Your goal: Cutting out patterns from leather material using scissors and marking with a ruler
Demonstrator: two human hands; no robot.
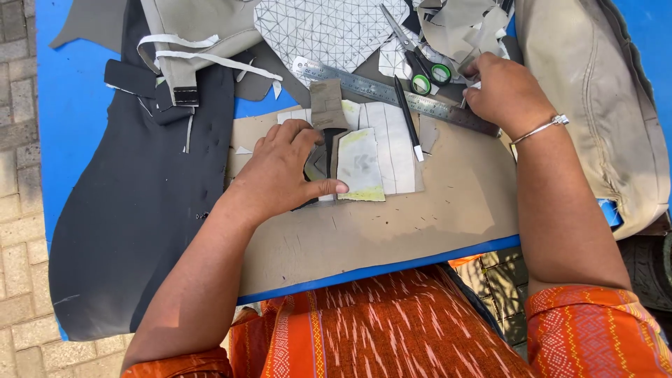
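One ruler (pixel 392 94), one scissors (pixel 420 66)

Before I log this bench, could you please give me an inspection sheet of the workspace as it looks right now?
Surface: blue table with a brown cardboard sheet on top.
Job's things: pale pattern pieces and a grey strip under the left hand.
Clutter: steel ruler, green-handled scissors, black pen, dark fabric sheet, beige fabric, patterned white fabric.
Grippers: left hand presses flat on the pieces; right hand pinches a thin tool at the ruler's end.
Cables: nothing seen.
Surroundings: paving bricks at left.
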